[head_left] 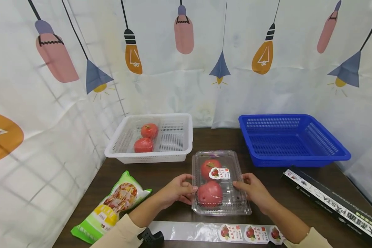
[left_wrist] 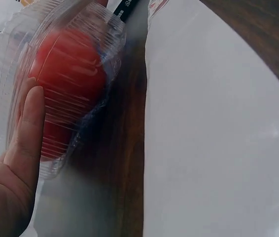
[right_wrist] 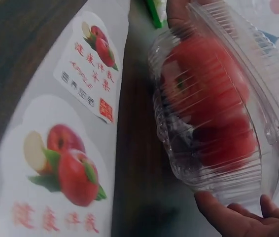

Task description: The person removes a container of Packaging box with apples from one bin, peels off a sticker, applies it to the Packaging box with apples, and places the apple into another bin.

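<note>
A clear plastic clamshell box (head_left: 230,159) with two red apples (head_left: 210,193) inside is between my two hands in the head view. On its lid lies a white label (head_left: 224,173) with an apple picture. My left hand (head_left: 177,190) grips the box's left edge, thumb on top; in the left wrist view its fingers (left_wrist: 27,123) lie along the ribbed side. The opposite edge is held by my right hand (head_left: 256,191), thumb over the lid. In the right wrist view its fingertips (right_wrist: 206,201) reach the box's end. Below the box runs a sticker strip (head_left: 186,231), with several apple labels at its right.
A white basket (head_left: 152,159) at the back left holds another clear box with two apples. The blue basket (head_left: 297,161) stands back right. At the left lies a green food bag (head_left: 124,198); at the right, a long black box (head_left: 338,206) lettered PASTA.
</note>
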The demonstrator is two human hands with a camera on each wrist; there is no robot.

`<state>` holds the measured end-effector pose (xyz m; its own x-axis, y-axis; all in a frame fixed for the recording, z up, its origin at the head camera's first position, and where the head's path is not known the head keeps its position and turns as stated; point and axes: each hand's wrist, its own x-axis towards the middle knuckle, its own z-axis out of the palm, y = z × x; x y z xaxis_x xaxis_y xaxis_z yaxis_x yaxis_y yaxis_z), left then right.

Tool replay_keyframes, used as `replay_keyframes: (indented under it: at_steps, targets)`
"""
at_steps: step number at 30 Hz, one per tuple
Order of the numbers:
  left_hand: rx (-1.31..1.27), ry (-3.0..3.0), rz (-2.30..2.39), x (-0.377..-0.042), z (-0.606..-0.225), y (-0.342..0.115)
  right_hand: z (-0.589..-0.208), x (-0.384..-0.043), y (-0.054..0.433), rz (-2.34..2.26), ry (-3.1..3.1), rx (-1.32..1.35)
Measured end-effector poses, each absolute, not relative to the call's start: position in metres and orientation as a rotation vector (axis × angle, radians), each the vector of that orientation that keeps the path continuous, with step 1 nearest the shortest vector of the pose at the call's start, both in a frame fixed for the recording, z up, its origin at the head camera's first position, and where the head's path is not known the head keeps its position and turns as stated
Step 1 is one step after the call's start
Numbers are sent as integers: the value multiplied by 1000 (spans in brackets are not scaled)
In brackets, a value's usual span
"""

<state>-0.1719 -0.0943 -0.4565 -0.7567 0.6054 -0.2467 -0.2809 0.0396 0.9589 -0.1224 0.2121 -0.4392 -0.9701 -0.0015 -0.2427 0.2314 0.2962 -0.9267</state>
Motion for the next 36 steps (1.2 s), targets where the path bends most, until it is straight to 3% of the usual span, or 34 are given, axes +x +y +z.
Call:
replay_keyframes:
  at_steps: [17,25,36]
  targets:
    - [442,1726,1785,-192,-451,-67,-363,-141,257,-1706,2557,-29]
    - [509,1771,1731,-214,-451,-26,-336,-148,300,-1715,2543,-59]
    - [475,1734,1799,-250,-438,42,-330,-155,358,-2051,2270,-49]
